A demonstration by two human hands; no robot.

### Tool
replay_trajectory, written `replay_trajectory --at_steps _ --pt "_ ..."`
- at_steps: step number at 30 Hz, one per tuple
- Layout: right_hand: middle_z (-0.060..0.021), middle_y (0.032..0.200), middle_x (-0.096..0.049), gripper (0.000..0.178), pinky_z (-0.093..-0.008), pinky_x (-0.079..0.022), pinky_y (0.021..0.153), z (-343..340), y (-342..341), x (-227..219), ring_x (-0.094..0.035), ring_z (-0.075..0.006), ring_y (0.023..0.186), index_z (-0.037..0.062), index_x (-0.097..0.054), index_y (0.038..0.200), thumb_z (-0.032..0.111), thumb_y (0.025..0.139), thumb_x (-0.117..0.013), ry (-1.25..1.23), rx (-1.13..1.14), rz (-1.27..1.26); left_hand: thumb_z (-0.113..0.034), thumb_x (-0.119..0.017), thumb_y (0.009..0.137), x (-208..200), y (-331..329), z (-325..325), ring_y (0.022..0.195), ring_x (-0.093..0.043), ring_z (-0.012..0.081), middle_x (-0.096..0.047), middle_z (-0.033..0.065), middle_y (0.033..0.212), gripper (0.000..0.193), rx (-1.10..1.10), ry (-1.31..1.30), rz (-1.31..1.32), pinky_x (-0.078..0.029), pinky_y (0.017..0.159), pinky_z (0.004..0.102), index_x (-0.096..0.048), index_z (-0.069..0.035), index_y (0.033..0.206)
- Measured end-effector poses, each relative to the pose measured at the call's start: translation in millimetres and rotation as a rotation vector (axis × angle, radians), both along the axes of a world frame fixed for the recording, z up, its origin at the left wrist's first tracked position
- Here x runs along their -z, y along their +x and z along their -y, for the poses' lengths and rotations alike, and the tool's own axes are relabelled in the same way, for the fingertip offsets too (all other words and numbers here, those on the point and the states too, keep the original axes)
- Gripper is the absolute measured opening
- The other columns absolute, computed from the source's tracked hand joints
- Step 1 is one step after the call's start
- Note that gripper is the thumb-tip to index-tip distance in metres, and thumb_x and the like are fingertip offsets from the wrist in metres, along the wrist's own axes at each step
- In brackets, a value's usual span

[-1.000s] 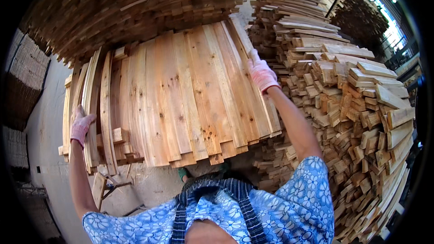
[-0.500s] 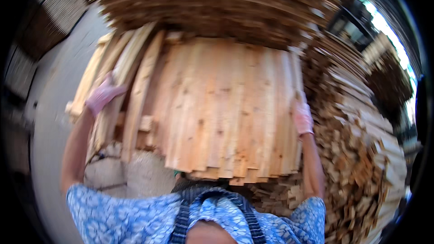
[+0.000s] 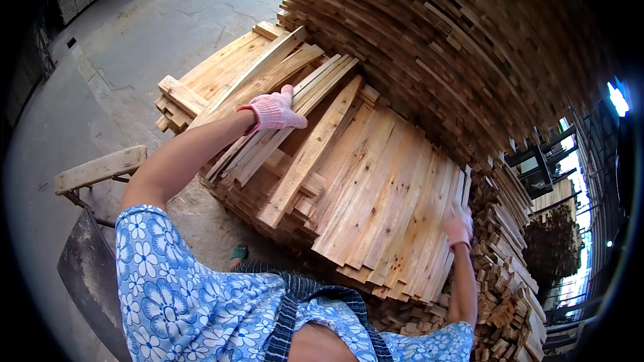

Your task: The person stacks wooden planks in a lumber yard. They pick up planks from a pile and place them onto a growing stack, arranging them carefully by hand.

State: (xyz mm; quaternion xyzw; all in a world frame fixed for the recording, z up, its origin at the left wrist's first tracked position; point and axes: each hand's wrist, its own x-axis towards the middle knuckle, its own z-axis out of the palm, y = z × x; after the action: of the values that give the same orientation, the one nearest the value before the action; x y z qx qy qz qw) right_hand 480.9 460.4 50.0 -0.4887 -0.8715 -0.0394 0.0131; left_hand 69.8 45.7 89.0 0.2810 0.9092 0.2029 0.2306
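My left hand (image 3: pixel 274 110), in a pink knitted glove, is closed over a bundle of narrow wooden boards (image 3: pixel 322 87) lying at a slant on a pile. Its thumb rests across the top of the bundle. Just right of that bundle lies a single loose board (image 3: pixel 315 151) with a pointed far end. My right hand (image 3: pixel 459 226), gloved the same way and slightly blurred, touches the right edge of a layer of side-by-side boards (image 3: pixel 382 194). How its fingers are bent does not show clearly.
A tall wall of stacked boards (image 3: pixel 429 47) rises behind the pile. More stacked wood (image 3: pixel 503 281) stands close on my right. At left, a wooden beam on a metal frame (image 3: pixel 100 169) stands beside a dark panel (image 3: pixel 94 281). Grey concrete floor (image 3: pixel 147 33) extends behind.
The view has swung, so the pile now lies slanted and more floor shows at left. My left hand appears nearer the middle, over the bundle; my right hand stays at the layer's right edge.
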Motion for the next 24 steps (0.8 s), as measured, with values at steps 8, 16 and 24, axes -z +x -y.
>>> replay_trajectory --at_steps 8,16,24 --pt "-0.0405 0.149 -0.039 0.086 -0.0482 -0.049 0.102 278 -322 35 -0.057 -0.0504 0.124 0.0188 -0.026 0.163 0.047 0.093 -0.068 -0.422 -0.201 -0.356 -0.062 -0.071 0.083 9 -5 -6 0.123 -0.063 0.0423 -0.062 0.0321 0.132 0.098 0.069 0.040 -0.034 -0.049 0.105 0.0462 -0.035 0.006 0.145" --pt "-0.0200 0.132 -0.059 0.081 -0.0393 -0.050 0.099 266 -339 46 -0.059 -0.0349 0.117 0.0107 -0.021 0.163 0.024 0.095 -0.062 -1.288 -0.336 -1.281 -0.042 -0.068 0.093 21 -28 30 0.121 -0.062 0.0404 -0.060 0.0306 0.132 0.076 0.174 0.101 0.106 -0.052 0.096 0.0455 -0.036 -0.006 0.152" --pt "-0.0182 0.119 -0.062 0.067 -0.0479 -0.059 0.079 256 -362 53 -0.065 -0.0323 0.101 0.0088 -0.038 0.151 0.020 0.092 -0.069 -1.155 -0.280 -1.270 -0.048 -0.074 0.088 19 -23 16 0.120 -0.063 0.0354 -0.058 0.0278 0.140 0.094 0.023 0.216 0.165 -0.053 0.092 0.0403 -0.029 -0.013 0.162"
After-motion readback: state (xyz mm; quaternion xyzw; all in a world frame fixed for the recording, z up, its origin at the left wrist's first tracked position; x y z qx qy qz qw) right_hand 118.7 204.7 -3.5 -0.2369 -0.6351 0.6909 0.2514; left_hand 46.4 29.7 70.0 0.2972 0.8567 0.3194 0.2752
